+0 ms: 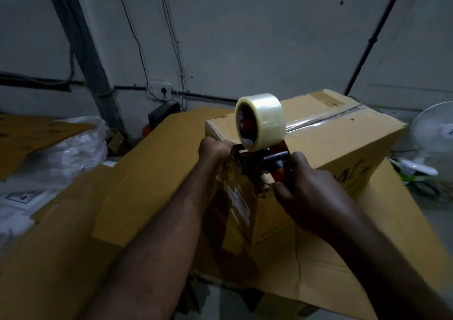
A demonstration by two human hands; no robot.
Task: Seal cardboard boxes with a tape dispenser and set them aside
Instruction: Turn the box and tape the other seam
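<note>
Head view: dispenser (259, 138) is gripped by right hand (308, 185), box (343, 143) edge by left hand (214, 149) at nine o'clock; taut pull advised.

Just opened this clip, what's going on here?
A person is taping a cardboard box shut. The right hand has its grip around the red handle of the tape dispenser, which sits at the box's near top edge. The left hand is curled right at the dispenser's front, by that edge; what it holds is unclear. A clear tape strip already runs along the top seam. The box rests on flattened cardboard.
</note>
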